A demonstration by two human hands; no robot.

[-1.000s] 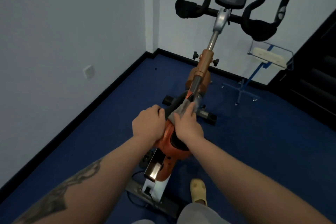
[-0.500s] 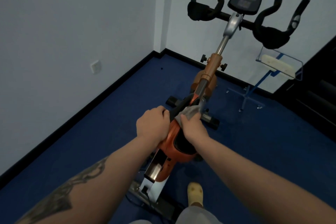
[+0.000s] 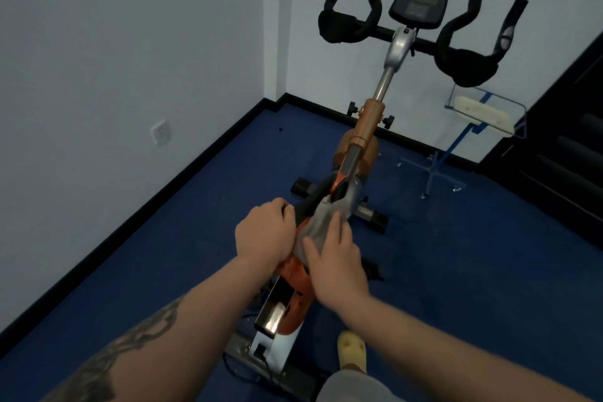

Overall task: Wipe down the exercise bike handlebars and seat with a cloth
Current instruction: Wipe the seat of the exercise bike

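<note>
The exercise bike's black and orange seat [image 3: 302,209] lies just below me, mostly covered by my hands. My left hand [image 3: 265,233] grips the seat's left edge with curled fingers. My right hand [image 3: 334,259] presses a grey cloth [image 3: 321,222] flat onto the seat top, fingers stretched forward and thumb spread. The black handlebars [image 3: 341,28] with padded elbow rests stand far ahead near the wall, on either side of a dark console [image 3: 419,2], with nothing touching them.
The orange frame post [image 3: 368,122] rises from the seat area toward the bars. A blue wire stand with a white tray [image 3: 481,109] sits at right, beside dark shelving [image 3: 567,147]. Walls close off the left and back. A yellow slipper [image 3: 350,349] is beside the bike base.
My right hand has slid the cloth back along the seat toward me and its fingers have flattened out. My left hand keeps its grip on the seat edge.
</note>
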